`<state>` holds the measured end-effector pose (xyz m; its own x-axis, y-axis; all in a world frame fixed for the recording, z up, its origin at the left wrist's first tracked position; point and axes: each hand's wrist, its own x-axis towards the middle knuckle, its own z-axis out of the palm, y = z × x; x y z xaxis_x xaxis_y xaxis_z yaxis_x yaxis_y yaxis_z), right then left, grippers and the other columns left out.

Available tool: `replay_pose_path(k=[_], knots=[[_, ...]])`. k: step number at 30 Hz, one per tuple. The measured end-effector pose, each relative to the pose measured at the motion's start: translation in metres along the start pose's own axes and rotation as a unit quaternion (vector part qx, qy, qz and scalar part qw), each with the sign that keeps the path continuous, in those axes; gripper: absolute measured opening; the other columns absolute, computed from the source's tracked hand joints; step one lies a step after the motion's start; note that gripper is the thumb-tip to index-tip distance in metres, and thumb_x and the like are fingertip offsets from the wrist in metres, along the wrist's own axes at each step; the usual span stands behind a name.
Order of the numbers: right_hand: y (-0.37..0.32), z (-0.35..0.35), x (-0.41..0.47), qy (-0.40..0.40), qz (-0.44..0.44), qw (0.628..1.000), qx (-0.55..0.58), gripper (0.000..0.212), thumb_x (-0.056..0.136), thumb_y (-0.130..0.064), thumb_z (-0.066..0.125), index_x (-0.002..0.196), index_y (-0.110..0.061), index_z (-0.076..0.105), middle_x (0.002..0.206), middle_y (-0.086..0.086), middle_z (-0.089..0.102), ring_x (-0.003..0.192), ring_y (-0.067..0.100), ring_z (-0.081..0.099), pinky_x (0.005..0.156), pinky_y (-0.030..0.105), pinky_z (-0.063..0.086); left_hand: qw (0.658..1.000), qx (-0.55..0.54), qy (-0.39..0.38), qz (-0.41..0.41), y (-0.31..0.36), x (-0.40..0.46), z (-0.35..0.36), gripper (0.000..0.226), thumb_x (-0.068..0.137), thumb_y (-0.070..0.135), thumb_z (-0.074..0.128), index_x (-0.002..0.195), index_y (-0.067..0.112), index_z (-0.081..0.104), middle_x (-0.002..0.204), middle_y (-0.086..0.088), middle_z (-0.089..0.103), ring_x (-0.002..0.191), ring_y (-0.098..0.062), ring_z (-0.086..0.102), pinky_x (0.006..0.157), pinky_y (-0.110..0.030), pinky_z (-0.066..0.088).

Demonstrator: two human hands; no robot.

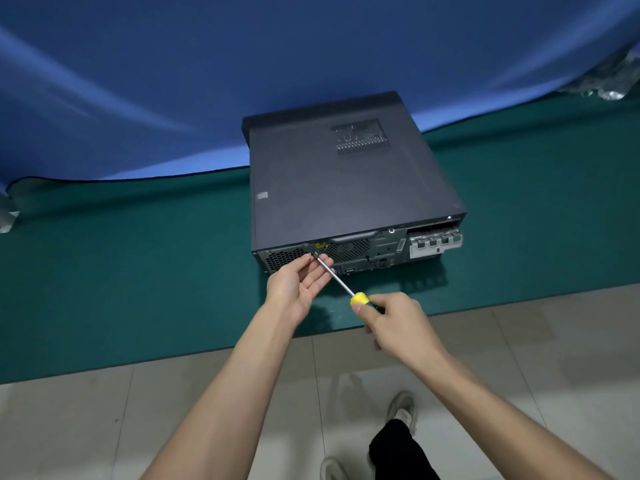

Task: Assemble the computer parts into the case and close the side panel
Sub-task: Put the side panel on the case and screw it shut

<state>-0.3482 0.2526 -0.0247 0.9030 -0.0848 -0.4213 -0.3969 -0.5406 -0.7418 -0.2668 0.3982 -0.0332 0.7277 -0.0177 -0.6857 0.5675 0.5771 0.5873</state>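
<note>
A dark grey computer case [346,181] lies flat on the green mat [138,271], its side panel on top and its rear ports facing me. My right hand [398,323] grips the yellow handle of a screwdriver [358,299]. The metal shaft runs up and left to a screw spot [314,252] on the upper rear edge of the case. My left hand [301,285] is palm up under the shaft, and its fingertips pinch the shaft close to the tip. Whether a screw sits at the tip is hidden.
A blue cloth [207,81] hangs behind the mat. The mat's front edge [242,346] runs diagonally across a tiled floor [173,410]. My leg and shoes [401,410] stand on the tiles below. Crumpled silver material [613,81] lies at the far right.
</note>
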Motion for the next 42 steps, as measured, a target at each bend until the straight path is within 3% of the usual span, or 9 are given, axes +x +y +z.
replay_pose_path(k=[3,10,23,27,29,31,34,40,42], knots=[[0.005,0.006,0.003,0.011,-0.001,1.0,0.019,0.035,0.096,-0.041,0.05,0.067,-0.023,0.054,0.07,0.009,0.065,0.061,0.029,0.062,0.061,0.033,0.049,1.0,0.013,-0.002,-0.008,0.001,0.006,0.009,0.014,0.094,0.001,0.048,0.088,-0.005,0.06,0.072,-0.015,0.071,0.065,-0.023,0.071,0.054,-0.032,0.058],[0.005,0.013,0.004,0.014,0.009,0.998,0.061,0.039,0.097,-0.04,0.049,0.066,-0.014,0.051,0.065,0.008,0.06,0.066,0.035,0.061,0.065,0.039,0.05,0.999,0.039,0.01,-0.007,0.005,0.012,0.013,0.012,0.094,0.002,0.048,0.09,-0.002,0.058,0.072,-0.013,0.071,0.065,-0.022,0.071,0.054,-0.031,0.058],[-0.006,0.021,0.001,0.022,0.026,0.996,0.085,0.037,0.096,-0.037,0.051,0.071,-0.009,0.057,0.065,0.009,0.06,0.068,0.037,0.061,0.065,0.039,0.05,0.998,0.048,0.032,-0.018,0.009,0.013,0.013,0.015,0.095,0.005,0.048,0.085,0.001,0.059,0.066,-0.009,0.071,0.06,-0.017,0.069,0.073,-0.034,0.052],[-0.014,0.031,-0.003,0.013,0.064,0.99,0.128,0.036,0.096,-0.036,0.051,0.076,-0.008,0.061,0.072,0.011,0.063,0.071,0.037,0.063,0.06,0.036,0.048,0.998,0.049,0.041,-0.026,0.01,0.013,0.015,0.016,0.096,0.005,0.048,0.084,0.002,0.058,0.062,-0.008,0.07,0.056,-0.015,0.068,0.058,-0.028,0.054],[-0.019,0.037,-0.005,0.002,0.09,0.981,0.172,0.037,0.097,-0.035,0.049,0.074,-0.008,0.059,0.069,0.009,0.062,0.056,0.03,0.061,0.052,0.032,0.043,0.998,0.046,0.041,-0.029,0.01,0.013,0.016,0.016,0.096,0.006,0.048,0.084,0.002,0.058,0.06,-0.008,0.069,0.054,-0.014,0.068,0.051,-0.027,0.055],[-0.027,0.041,-0.007,-0.017,0.126,0.962,0.241,0.036,0.098,-0.033,0.047,0.071,-0.012,0.056,0.062,0.002,0.059,0.04,0.018,0.052,0.043,0.026,0.04,0.998,0.037,0.042,-0.032,0.011,0.013,0.017,0.016,0.096,0.006,0.047,0.085,0.001,0.057,0.059,-0.009,0.069,0.052,-0.014,0.067,0.049,-0.025,0.056],[-0.041,0.045,-0.011,-0.055,0.165,0.926,0.335,0.033,0.101,-0.031,0.044,0.079,-0.01,0.057,0.06,0.0,0.059,0.036,0.014,0.051,0.041,0.024,0.041,0.998,0.028,0.032,-0.037,0.013,0.011,0.017,0.018,0.097,0.006,0.045,0.084,0.0,0.056,0.057,-0.009,0.068,0.048,-0.013,0.066,0.045,-0.022,0.054],[-0.051,0.043,-0.016,-0.178,0.23,0.742,0.605,0.038,0.101,-0.032,0.042,0.096,-0.002,0.064,0.061,0.003,0.063,0.045,0.016,0.058,0.042,0.02,0.044,0.979,0.175,-0.051,-0.093,0.023,0.0,0.009,0.028,0.101,0.016,0.037,0.093,0.0,0.06,0.073,-0.01,0.073,0.055,-0.014,0.069,0.045,-0.023,0.054],[-0.047,0.043,-0.015,-0.206,0.234,0.722,0.617,0.045,0.1,-0.039,0.04,0.099,-0.001,0.064,0.062,0.003,0.063,0.046,0.016,0.059,0.043,0.02,0.044,0.97,0.226,-0.047,-0.08,0.025,-0.003,0.011,0.025,0.1,0.012,0.039,0.089,0.001,0.059,0.082,-0.015,0.073,0.055,-0.014,0.069,0.044,-0.023,0.054]])
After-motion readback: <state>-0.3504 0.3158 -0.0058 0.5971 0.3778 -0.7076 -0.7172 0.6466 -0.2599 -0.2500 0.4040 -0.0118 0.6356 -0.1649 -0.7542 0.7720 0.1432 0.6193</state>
